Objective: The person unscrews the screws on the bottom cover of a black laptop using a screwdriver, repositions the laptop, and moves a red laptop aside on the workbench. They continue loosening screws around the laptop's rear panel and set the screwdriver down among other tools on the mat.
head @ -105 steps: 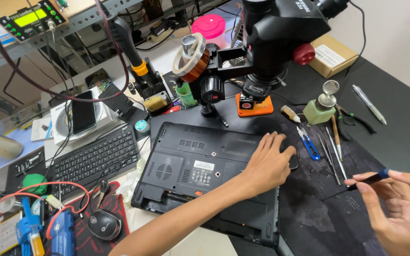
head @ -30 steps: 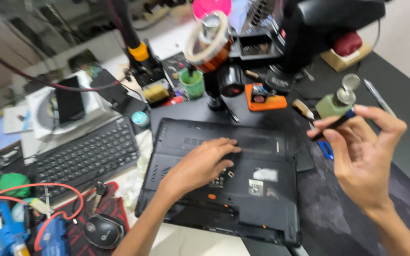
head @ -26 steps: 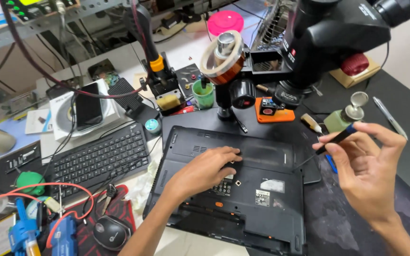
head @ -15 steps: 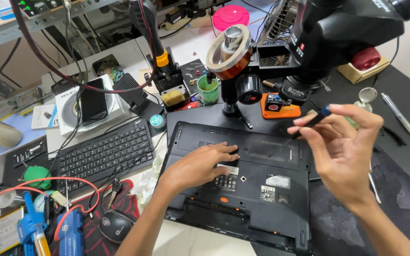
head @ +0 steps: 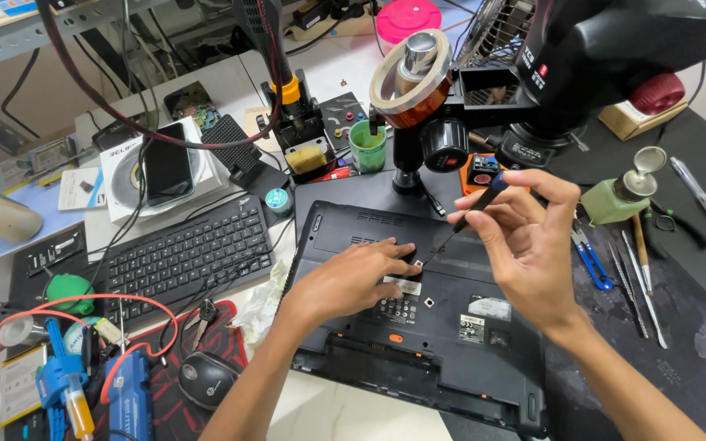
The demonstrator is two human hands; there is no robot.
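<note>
— Seen from above: left hand (head: 345, 282) pressed flat, fingers spread, on the upturned black laptop (head: 418, 318), gripping nothing, just bracing the base on the dark work mat (head: 680, 359).

— And the right hand (head: 525, 245)?

— Closed in a pinch on a slim precision screwdriver (head: 469, 208), blue cap up, tip down at a screw hole just beside the left fingertips. Half a second ago, held higher, tip clear of the case; now lowered onto the bottom cover. Likely the start of work on 1 screw.

— Against 3.5 seconds back?

— Then off at the right edge of the mat, well apart from the laptop; left hand further right on the base. Microscope (head: 606, 57), green solvent bottle (head: 614, 196) and keyboard (head: 181, 253) unmoved.
</note>
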